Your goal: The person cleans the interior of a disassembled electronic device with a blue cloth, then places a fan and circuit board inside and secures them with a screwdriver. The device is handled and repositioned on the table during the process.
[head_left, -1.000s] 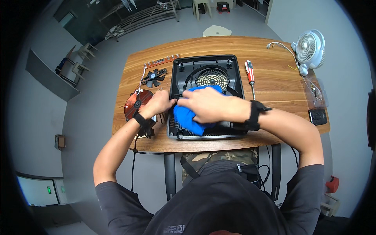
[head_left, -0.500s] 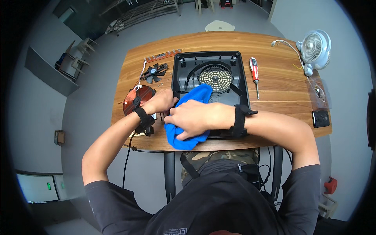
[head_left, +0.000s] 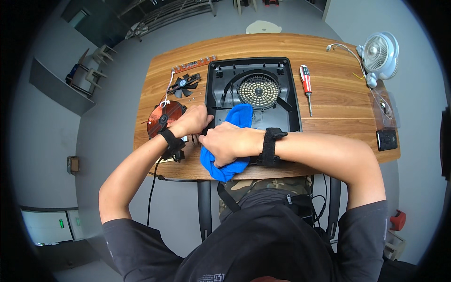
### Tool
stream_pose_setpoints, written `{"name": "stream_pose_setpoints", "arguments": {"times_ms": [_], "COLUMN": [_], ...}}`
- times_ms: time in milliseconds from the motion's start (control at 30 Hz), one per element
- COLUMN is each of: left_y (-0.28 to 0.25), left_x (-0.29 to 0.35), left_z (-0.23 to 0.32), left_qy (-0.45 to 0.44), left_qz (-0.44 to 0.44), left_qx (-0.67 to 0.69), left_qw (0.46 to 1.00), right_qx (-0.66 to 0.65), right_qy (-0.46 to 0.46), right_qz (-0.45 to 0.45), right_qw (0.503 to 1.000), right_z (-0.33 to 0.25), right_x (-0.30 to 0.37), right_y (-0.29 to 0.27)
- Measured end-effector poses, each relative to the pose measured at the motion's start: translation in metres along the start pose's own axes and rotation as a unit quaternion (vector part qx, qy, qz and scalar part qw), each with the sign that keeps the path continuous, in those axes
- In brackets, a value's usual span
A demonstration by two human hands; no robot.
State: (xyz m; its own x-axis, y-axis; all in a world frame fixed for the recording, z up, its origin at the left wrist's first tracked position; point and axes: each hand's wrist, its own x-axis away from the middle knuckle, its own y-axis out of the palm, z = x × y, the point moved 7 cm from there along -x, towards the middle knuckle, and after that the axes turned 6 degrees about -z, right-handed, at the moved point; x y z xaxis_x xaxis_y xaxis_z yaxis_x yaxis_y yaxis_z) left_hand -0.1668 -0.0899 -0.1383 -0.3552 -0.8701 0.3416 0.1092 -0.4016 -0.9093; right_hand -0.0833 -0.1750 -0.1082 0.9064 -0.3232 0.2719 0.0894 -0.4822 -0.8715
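Observation:
A black plastic housing (head_left: 291,94) with a round vent grille (head_left: 259,91) lies on the wooden table, its hollow side up. At its left rim my left hand (head_left: 191,120) is closed, fingertips gripping the edge. My right hand (head_left: 227,143) clutches a blue cloth (head_left: 240,115) over the housing's near left corner. Part of the cloth spreads inside the housing, and the rest hangs toward the table's front edge. The right fingertips are partly hidden by the hand and cloth. Close to my left hand lies a copper coil disc (head_left: 174,112), partly covered by my wrist.
A black fan (head_left: 184,85), small screws (head_left: 191,99) and a narrow circuit board (head_left: 193,64) lie left of the housing. To the right are a red-handled screwdriver (head_left: 306,84), a white desk fan (head_left: 379,55), a clear plastic bag (head_left: 384,109) and a black box-shaped item (head_left: 386,140).
My right hand has shifted slightly and turned, and the blue cloth is bunched more narrowly beneath it. My left hand keeps its place at the housing's rim.

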Motion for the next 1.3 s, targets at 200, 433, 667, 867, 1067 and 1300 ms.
{"name": "stream_pose_setpoints", "arguments": {"times_ms": [200, 433, 667, 867, 1067, 1300], "left_y": [0.001, 0.010, 0.009, 0.004, 0.003, 0.010], "left_x": [0.000, -0.004, -0.003, 0.001, 0.002, -0.002], "left_z": [-0.001, -0.006, -0.001, 0.002, 0.004, -0.008], "left_qy": [-0.027, -0.019, -0.007, -0.076, -0.028, 0.041], "left_qz": [-0.030, -0.042, -0.019, -0.078, -0.037, 0.017], "left_qx": [0.036, 0.032, 0.024, 0.082, 0.061, 0.004], "left_qw": [0.999, 0.998, 1.000, 0.991, 0.997, 0.999], "right_qx": [0.026, 0.052, 0.051, 0.017, 0.021, -0.059], "right_qy": [0.015, 0.010, -0.003, -0.040, -0.009, -0.084], "right_qz": [0.023, 0.103, 0.057, 0.089, 0.046, 0.148], "right_qw": [0.999, 0.993, 0.997, 0.995, 0.999, 0.984], "right_z": [-0.001, -0.012, 0.007, 0.004, 0.001, 0.004], "right_x": [0.011, 0.035, 0.070, 0.064, 0.058, 0.086], "right_y": [-0.001, -0.006, -0.009, 0.011, 0.012, -0.002]}}
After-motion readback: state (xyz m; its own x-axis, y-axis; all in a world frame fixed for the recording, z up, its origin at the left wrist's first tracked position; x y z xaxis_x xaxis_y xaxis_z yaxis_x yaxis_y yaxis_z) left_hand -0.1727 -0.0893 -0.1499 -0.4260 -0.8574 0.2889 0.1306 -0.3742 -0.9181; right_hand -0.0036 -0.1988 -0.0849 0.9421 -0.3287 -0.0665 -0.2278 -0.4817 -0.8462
